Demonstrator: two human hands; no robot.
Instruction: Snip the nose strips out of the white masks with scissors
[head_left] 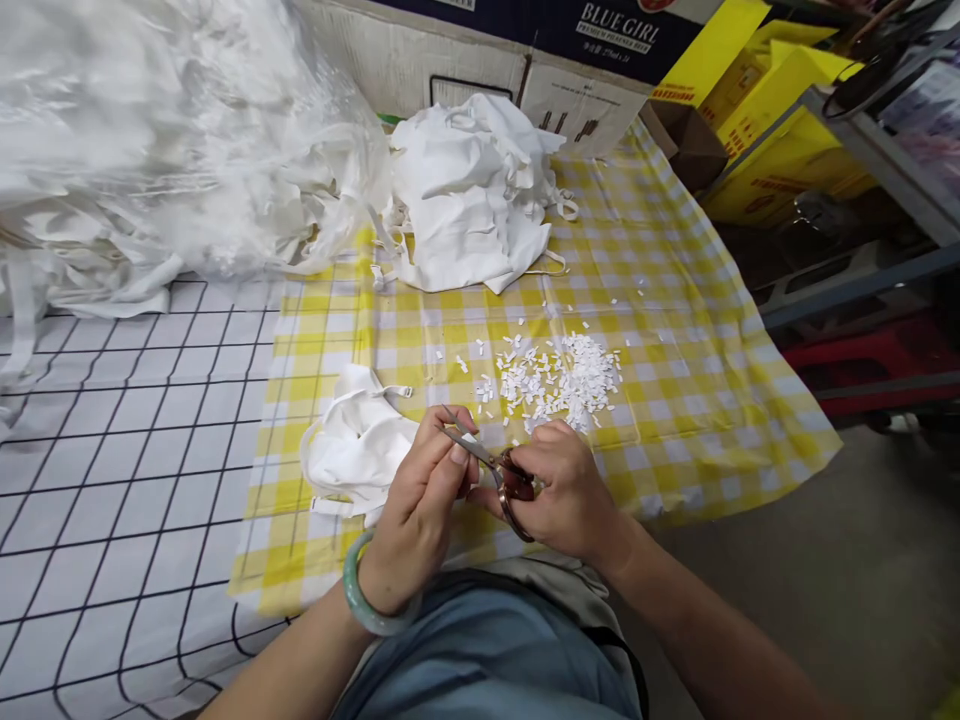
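My right hand (566,485) has its fingers through the handles of a pair of scissors (480,450), whose slim blades are parted and point up and left. Pinched in the fingers of my left hand (427,490) is a small white piece (468,438), right at the blades; whether it joins the garment is hidden. A white strapped garment (360,440) lies crumpled just left of and partly behind that hand. Beyond my hands, a scattered heap of tiny white clippings (574,380) covers part of the yellow checked cloth (675,420).
A pile of white garments (472,200) sits at the back against beer cartons (585,90). Clear plastic with more white garments (187,130) fills the back left. On the right stand a metal shelf (885,160) and yellow bags (787,120), beyond the table's edge.
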